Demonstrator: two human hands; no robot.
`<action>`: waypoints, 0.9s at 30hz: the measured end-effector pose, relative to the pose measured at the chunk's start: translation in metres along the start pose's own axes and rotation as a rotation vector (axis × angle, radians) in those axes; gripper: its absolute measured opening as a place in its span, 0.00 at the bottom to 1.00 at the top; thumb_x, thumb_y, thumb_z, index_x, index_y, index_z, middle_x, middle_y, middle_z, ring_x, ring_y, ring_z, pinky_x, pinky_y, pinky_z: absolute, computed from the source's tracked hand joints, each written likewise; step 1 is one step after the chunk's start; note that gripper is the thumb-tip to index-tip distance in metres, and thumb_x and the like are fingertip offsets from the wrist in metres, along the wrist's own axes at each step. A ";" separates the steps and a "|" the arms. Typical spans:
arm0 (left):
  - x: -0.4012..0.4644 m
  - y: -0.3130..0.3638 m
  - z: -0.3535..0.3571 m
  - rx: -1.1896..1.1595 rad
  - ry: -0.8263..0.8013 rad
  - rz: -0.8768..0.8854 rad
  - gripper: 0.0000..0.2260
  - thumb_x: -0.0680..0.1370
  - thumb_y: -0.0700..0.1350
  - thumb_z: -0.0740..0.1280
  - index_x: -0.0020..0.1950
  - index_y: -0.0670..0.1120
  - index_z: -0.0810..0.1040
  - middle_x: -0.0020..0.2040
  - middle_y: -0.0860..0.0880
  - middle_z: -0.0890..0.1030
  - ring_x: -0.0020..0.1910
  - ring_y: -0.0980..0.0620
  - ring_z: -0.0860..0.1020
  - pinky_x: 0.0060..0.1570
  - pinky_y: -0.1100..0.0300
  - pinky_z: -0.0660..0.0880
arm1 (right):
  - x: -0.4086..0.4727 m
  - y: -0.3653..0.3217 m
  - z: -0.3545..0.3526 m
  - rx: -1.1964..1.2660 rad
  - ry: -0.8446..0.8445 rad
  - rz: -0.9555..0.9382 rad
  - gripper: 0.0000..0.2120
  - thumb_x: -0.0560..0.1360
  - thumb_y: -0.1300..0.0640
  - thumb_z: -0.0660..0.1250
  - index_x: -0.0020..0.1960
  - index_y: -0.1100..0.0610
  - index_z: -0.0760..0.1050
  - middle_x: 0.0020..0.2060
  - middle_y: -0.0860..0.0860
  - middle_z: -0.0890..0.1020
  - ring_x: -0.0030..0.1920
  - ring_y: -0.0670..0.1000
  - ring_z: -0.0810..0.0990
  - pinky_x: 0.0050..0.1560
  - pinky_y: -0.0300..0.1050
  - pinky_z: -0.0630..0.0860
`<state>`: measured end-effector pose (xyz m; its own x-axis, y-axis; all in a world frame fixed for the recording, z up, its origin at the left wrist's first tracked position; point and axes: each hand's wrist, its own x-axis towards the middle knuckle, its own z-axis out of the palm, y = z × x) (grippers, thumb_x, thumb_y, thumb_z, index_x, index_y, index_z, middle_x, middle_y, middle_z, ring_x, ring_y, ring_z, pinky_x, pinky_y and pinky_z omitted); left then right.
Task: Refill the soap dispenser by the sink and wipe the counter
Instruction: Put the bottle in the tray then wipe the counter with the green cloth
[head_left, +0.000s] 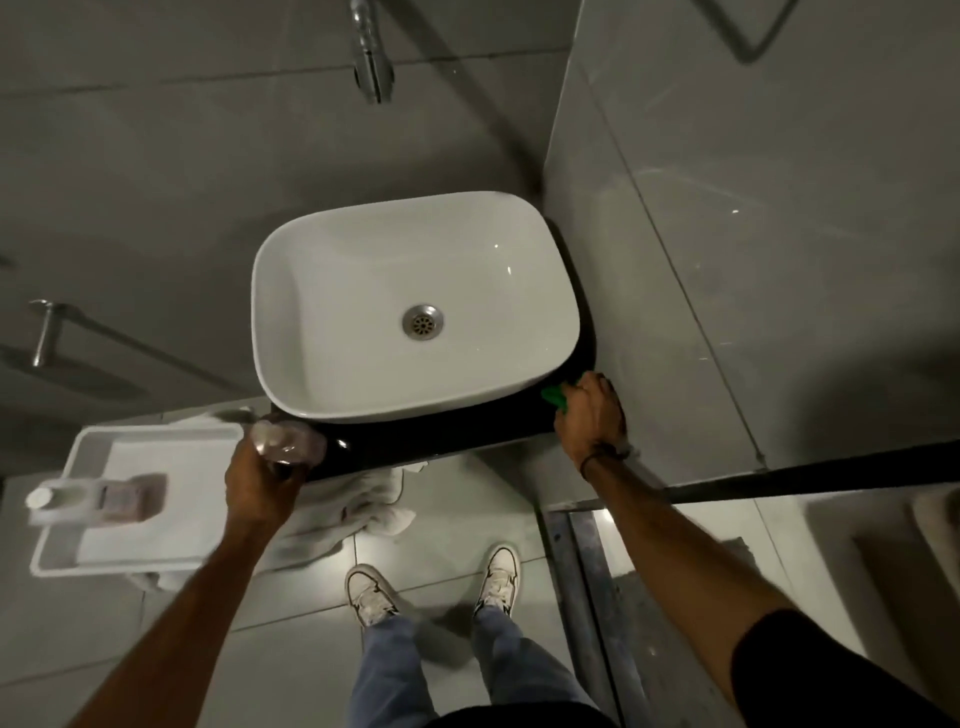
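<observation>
My right hand (592, 415) presses a green cloth (555, 397) onto the black table (415, 441) at the right front corner of the white sink (322, 364), fingers closed over it. My left hand (260, 480) is wrapped around a blurred clear bottle (283, 441), probably the soap dispenser, at the sink's left front corner. Farther left of the sink, a refill bottle (93, 499) lies in a white tray (52, 564).

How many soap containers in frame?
2. A clear dispenser held in the left hand at the counter's left edge; a white bottle lying in the tray. Others may be hidden.
</observation>
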<state>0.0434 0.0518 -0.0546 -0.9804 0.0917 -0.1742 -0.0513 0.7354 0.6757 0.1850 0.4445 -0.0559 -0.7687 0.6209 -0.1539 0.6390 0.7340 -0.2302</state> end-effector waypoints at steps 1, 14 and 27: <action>0.002 -0.002 0.001 0.006 -0.002 0.008 0.22 0.69 0.40 0.80 0.56 0.52 0.73 0.54 0.46 0.83 0.53 0.40 0.81 0.51 0.52 0.75 | 0.000 -0.001 0.006 -0.030 -0.007 0.002 0.18 0.71 0.62 0.69 0.61 0.58 0.81 0.59 0.58 0.76 0.61 0.60 0.73 0.59 0.51 0.71; 0.005 -0.035 -0.051 -0.044 0.037 0.067 0.24 0.64 0.53 0.83 0.50 0.54 0.72 0.43 0.49 0.83 0.42 0.45 0.82 0.39 0.51 0.79 | -0.083 -0.101 0.074 0.067 -0.132 -0.044 0.36 0.75 0.65 0.61 0.81 0.58 0.55 0.81 0.58 0.53 0.81 0.57 0.48 0.80 0.53 0.47; 0.027 -0.086 -0.133 0.001 0.096 -0.002 0.26 0.62 0.60 0.82 0.50 0.52 0.74 0.41 0.58 0.81 0.39 0.62 0.79 0.34 0.65 0.73 | -0.126 -0.316 0.133 0.068 -0.291 -0.414 0.38 0.74 0.65 0.59 0.81 0.60 0.48 0.81 0.57 0.48 0.81 0.58 0.42 0.80 0.55 0.38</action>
<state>-0.0041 -0.0978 -0.0222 -0.9940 0.0253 -0.1062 -0.0534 0.7361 0.6748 0.0761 0.0976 -0.0913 -0.9397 0.1726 -0.2952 0.2832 0.8766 -0.3890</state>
